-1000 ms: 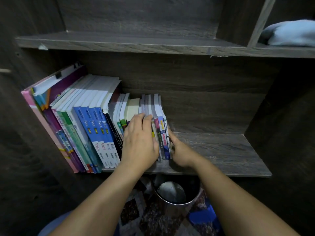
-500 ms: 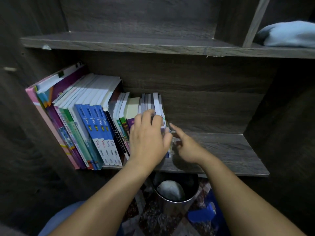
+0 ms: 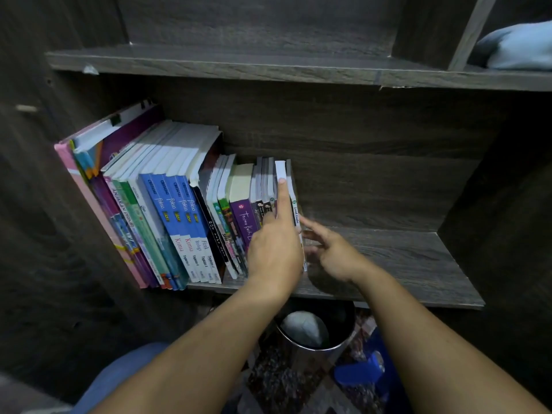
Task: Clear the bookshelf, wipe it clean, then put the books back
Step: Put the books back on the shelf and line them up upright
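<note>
While left hand (image 3: 276,252) presses books (image 3: 179,204), right hand (image 3: 334,252) splays.

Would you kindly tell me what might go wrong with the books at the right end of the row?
Nothing braces the right end of the row, so the end books, steadied only by the left hand, may topple onto the bare shelf. The right hand is open beside them and grips nothing. A book sliding off the edge could land in the bin below.

thin books (image 3: 264,180): our left hand (image 3: 276,252) hides their lower spines.
right hand (image 3: 334,255): we see its fingers (image 3: 313,227) blurred.
blue cloth (image 3: 519,46): cut off at the right edge.
bin (image 3: 301,358): partly behind the shelf (image 3: 418,264).
</note>
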The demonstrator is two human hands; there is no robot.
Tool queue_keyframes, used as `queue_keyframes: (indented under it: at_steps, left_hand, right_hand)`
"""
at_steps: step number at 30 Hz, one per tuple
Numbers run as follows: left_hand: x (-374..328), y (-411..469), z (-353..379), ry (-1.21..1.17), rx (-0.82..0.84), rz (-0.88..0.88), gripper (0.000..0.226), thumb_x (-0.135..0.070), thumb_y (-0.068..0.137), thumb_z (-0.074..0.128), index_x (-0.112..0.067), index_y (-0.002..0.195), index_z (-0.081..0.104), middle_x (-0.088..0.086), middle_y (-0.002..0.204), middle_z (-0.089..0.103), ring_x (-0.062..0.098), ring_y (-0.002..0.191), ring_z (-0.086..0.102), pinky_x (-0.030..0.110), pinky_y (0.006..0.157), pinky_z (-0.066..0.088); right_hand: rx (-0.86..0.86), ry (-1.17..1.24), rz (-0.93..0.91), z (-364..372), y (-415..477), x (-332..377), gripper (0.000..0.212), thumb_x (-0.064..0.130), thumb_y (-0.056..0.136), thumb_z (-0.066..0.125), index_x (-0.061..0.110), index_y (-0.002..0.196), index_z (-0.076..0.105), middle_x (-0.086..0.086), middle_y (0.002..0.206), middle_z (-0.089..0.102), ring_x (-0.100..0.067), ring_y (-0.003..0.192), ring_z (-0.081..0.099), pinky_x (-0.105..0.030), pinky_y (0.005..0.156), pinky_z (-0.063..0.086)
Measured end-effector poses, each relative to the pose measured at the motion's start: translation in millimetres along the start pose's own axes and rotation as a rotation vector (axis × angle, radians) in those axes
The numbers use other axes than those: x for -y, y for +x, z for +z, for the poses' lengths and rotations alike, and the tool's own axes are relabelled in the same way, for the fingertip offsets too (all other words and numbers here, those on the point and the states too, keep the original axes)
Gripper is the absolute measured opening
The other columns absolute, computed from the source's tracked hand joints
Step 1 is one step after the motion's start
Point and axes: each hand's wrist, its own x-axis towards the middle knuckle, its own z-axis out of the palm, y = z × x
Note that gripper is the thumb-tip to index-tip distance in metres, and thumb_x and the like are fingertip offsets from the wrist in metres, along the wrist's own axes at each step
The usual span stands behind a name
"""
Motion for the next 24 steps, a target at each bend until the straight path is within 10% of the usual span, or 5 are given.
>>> queue_keyframes:
  at_steps: [9, 15, 24]
  left_hand:
    - [0.6, -4.6, -28.8, 0.08, 0.083, 0.034, 0.092, -0.023, 0.09, 0.059, -0.028, 0.153, -0.008, 0.008, 0.097, 0.057, 0.027, 0.087, 0.06, 0.036, 0.069, 0.046]
    - [9.2, -20.9, -64.9, 0.143, 0.123, 0.069, 0.085, -0.028, 0.09, 0.056, -0.031, 0.153, 0.0, 0.001, 0.083, 0.052, 0.024, 0.083, 0.059, 0.035, 0.072, 0.05]
    - [38.3, -37.8, -107.2, 0.283, 0.194, 0.007, 0.086, -0.025, 0.089, 0.059, -0.032, 0.154, 0.003, -0.001, 0.075, 0.057, 0.017, 0.064, 0.056, 0.032, 0.062, 0.054]
  right_hand:
    - [0.008, -0.06, 0.018, 3.4, -12.3, 10.3, 0.083, -0.026, 0.087, 0.034, 0.028, 0.15, 0.026, 0.001, 0.138, 0.039, 0.014, 0.091, 0.06, -0.01, 0.076, 0.049]
    - [-0.176, -0.182, -0.141, 12.9, -12.8, 22.8, 0.074, 0.0, 0.089, 0.046, 0.041, 0.148, 0.029, 0.004, 0.144, 0.046, -0.009, 0.112, 0.059, -0.035, 0.099, 0.049]
    - [-0.196, -0.51, -0.184, 38.1, -6.0, 80.4, 0.069, 0.03, 0.091, 0.063, 0.04, 0.149, 0.027, -0.003, 0.157, 0.022, -0.022, 0.142, 0.028, -0.029, 0.114, 0.025]
